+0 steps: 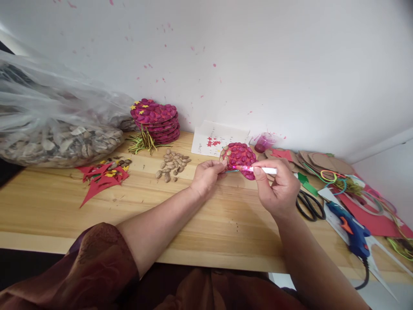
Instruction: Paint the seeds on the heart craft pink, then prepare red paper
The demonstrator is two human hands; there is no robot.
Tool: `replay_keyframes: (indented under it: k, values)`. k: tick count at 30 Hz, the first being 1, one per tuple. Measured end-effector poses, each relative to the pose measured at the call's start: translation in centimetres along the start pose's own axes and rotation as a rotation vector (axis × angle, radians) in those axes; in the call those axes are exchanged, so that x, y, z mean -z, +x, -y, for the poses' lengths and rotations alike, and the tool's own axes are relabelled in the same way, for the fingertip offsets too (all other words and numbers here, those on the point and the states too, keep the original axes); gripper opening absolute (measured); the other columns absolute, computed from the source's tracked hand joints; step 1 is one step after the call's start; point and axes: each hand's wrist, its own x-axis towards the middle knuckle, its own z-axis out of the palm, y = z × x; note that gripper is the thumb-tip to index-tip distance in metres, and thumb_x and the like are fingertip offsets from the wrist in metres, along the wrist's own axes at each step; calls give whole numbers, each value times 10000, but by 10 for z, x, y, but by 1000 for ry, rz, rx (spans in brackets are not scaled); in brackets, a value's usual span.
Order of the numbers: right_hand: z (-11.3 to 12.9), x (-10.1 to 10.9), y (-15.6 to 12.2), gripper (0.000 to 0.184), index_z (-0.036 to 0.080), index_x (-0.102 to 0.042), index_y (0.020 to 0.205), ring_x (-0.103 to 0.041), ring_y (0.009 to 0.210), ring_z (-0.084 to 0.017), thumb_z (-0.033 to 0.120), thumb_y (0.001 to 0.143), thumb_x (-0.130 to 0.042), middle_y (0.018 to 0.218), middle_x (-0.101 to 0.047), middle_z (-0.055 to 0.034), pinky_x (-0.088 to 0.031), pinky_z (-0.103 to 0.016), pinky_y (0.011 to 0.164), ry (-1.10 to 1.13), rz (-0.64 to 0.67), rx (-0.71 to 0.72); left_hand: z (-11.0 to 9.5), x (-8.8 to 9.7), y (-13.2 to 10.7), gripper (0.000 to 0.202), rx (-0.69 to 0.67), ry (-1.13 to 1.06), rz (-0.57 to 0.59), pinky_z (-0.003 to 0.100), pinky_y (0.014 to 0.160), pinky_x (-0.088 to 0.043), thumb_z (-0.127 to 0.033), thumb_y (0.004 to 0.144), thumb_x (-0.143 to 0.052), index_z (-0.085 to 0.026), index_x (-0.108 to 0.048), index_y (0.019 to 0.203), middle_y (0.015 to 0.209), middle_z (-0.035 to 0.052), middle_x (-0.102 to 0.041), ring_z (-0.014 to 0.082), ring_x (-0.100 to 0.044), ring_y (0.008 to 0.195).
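Observation:
My left hand (206, 174) is closed on the left edge of a round disc (239, 156) covered with magenta-painted seeds, tilted up off the wooden table (135, 202). A few seeds at the disc's left rim are still bare brown. My right hand (278, 185) is closed on a white-handled brush (258, 169) whose pink tip touches the lower part of the disc. A small pile of unpainted seeds (171, 163) lies just left of my left hand.
A stack of finished magenta discs with yellow stars (155, 119) stands by the wall. A plastic bag of seeds (51, 129) fills the left. Red paper cutouts (103, 174), a pink paint cup (263, 143), scissors (310, 206), a blue glue gun (351, 230) and cardboard circles (319, 161) lie around.

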Motion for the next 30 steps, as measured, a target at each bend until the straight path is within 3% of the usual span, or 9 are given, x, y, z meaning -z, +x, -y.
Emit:
replay_keyframes:
  k: [13, 18, 24, 30]
  values:
    - [-3, -3, -1, 60, 234, -696, 984, -661, 853, -209, 191, 943, -685, 895, -735, -35, -515, -391, 804, 71, 47, -34, 0, 0, -1, 389, -10, 14, 9, 319, 779, -542, -358, 525, -956, -144, -637, 578, 678, 30, -641, 134, -573, 696]
    - [-4, -2, -1, 75, 236, -700, 997, -657, 852, -198, 188, 941, -686, 920, -745, -35, -510, -380, 805, 25, -12, -24, -1, 0, -1, 395, -13, 21, 7, 327, 783, -544, -363, 522, -960, -149, -633, 575, 664, 23, -631, 137, -572, 693]
    - [-2, -2, -1, 35, 240, -694, 974, -663, 851, -215, 219, 952, -676, 884, -737, -39, -517, -402, 800, 41, 39, -33, 0, 0, -1, 395, -12, 20, 16, 327, 803, -545, -364, 555, -961, -147, -633, 590, 691, 30, -640, 142, -588, 715]
    - [0, -2, 0, 28, 236, -696, 968, -662, 836, -214, 237, 955, -671, 886, -743, -44, -526, -406, 801, 27, 5, -25, 0, 1, -1, 428, -23, 49, 26, 321, 780, -533, -405, 531, -968, -151, -630, 595, 682, 26, -626, 139, -572, 695]
